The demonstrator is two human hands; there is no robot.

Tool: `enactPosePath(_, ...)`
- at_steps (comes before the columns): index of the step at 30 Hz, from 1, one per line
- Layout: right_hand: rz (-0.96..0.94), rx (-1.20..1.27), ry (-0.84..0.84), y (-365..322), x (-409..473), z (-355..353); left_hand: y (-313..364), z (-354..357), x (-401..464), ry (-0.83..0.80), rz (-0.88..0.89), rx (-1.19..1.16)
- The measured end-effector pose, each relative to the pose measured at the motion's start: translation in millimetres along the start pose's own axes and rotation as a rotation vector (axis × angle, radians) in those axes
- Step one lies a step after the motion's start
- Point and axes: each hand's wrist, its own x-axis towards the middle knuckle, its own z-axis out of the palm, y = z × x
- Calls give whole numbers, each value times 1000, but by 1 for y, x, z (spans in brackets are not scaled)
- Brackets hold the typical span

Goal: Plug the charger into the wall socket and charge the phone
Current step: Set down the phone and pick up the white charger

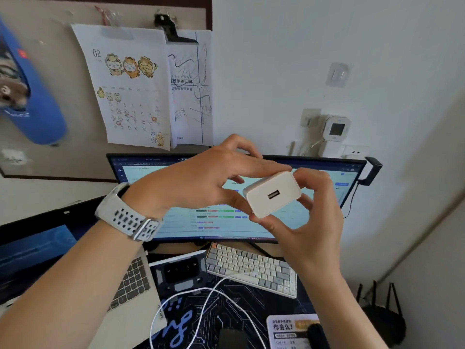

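A white charger block (273,195) with its USB port facing me is held up in front of the monitor. My right hand (304,217) grips it from below and the right. My left hand (201,180), with a white watch on the wrist, pinches its upper left side. A white cable (214,293) lies loose on the desk mat, one end resting on the keyboard. A wall socket (356,152) sits on the white wall just above the monitor's right corner, beside another plugged-in adapter. The phone (180,272) lies with its dark case up between laptop and keyboard.
A monitor (327,172) stands behind my hands, with a white keyboard (251,268) and a silver laptop (136,285) below. A small display device (336,128) hangs on the wall. A calendar (125,86) hangs at left. A black router (382,321) sits at lower right.
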Motion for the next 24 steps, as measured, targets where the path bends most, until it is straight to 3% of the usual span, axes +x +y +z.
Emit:
enactPosePath(6,31,29,-54,9,1,-2,1,8,-1,80,-72,-86)
enactPosePath(12,123,255,-331,31,0,1,-2,35,-16,236,-236,-155)
enactPosePath(19,262,358,-623,71,-27,25,-35,93,-53,421,-499,-314)
enactPosePath(21,393,421,-622,88,-36,36,-47,108,-66,470,-568,-393)
enactPosePath(24,657,356,-435,124,-57,50,-62,121,-76,519,-611,-471)
